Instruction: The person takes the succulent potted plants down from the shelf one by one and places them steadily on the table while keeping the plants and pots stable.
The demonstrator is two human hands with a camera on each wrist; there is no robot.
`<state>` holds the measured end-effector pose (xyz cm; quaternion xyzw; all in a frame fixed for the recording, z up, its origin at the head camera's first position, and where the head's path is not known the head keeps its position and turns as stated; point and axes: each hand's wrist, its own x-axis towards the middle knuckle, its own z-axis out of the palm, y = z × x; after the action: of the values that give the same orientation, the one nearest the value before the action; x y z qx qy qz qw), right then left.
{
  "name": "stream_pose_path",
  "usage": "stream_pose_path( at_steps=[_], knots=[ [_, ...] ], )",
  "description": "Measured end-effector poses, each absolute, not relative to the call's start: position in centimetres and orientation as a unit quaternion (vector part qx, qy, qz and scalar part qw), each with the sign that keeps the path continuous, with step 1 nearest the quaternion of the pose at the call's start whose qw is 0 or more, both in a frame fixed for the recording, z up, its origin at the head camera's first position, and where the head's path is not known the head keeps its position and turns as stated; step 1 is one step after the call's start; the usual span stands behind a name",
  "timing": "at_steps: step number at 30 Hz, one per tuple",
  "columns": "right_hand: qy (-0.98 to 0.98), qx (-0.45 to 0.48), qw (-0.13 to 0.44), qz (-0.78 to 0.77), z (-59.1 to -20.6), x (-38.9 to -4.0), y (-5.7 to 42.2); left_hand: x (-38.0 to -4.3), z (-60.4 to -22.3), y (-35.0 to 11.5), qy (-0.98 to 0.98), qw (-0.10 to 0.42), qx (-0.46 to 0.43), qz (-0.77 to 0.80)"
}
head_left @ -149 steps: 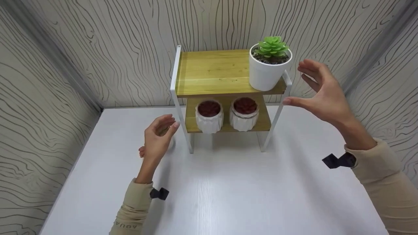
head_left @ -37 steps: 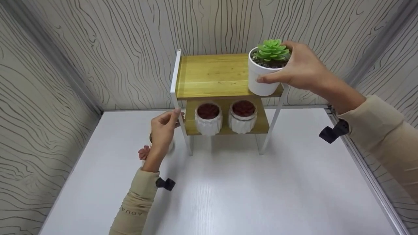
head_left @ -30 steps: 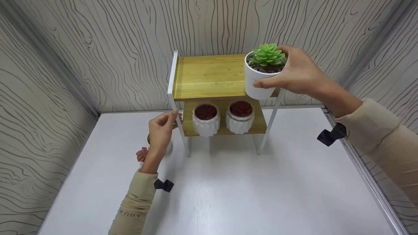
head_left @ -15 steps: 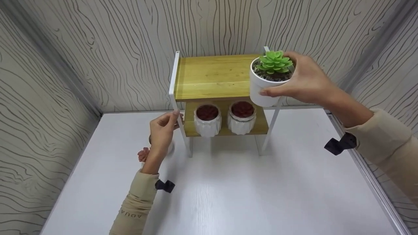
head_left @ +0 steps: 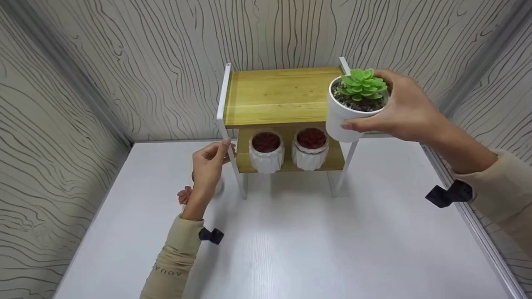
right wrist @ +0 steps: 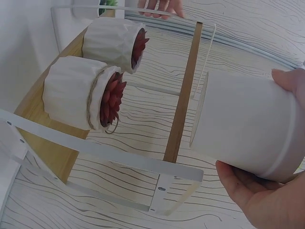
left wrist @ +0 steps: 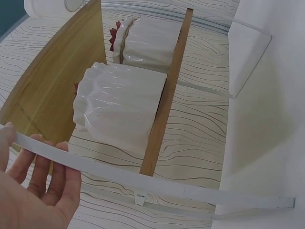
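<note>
My right hand point(head_left: 388, 112) grips a smooth white pot point(head_left: 341, 123) holding a green succulent point(head_left: 362, 84). The pot hangs in the air just off the front right corner of the rack's top board point(head_left: 274, 93). In the right wrist view the pot point(right wrist: 248, 126) lies between thumb and fingers point(right wrist: 257, 200). My left hand point(head_left: 219, 151) pinches the rack's white front left leg point(head_left: 232, 164); the left wrist view shows its fingers point(left wrist: 40, 183) behind that leg point(left wrist: 143, 179).
Two ribbed white pots with red succulents point(head_left: 266, 151) point(head_left: 310, 148) stand side by side on the lower shelf. A small pot with a pink plant point(head_left: 183, 194) sits on the white table point(head_left: 311, 241) behind my left hand. Patterned walls close in three sides.
My right hand closed round the green succulent's pot, lifted it off the top board and carried it right and toward me. My left hand took hold of the rack's leg and stays there.
</note>
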<state>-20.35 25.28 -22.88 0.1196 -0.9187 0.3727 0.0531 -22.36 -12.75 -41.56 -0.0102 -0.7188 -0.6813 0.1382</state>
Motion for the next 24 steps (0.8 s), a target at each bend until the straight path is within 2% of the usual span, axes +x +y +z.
stream_pose_path(
  at_steps=[12,24],
  knots=[
    [-0.926,0.121,0.076,0.351,-23.5,-18.3,26.7,-22.3,-41.6,-12.7,-0.719,0.13,-0.002,-0.682],
    [-0.927,0.121,0.068,0.348,-25.1,-16.9,27.9,-22.3,-41.5,-12.7,-0.72,0.127,0.0,-0.682]
  ],
)
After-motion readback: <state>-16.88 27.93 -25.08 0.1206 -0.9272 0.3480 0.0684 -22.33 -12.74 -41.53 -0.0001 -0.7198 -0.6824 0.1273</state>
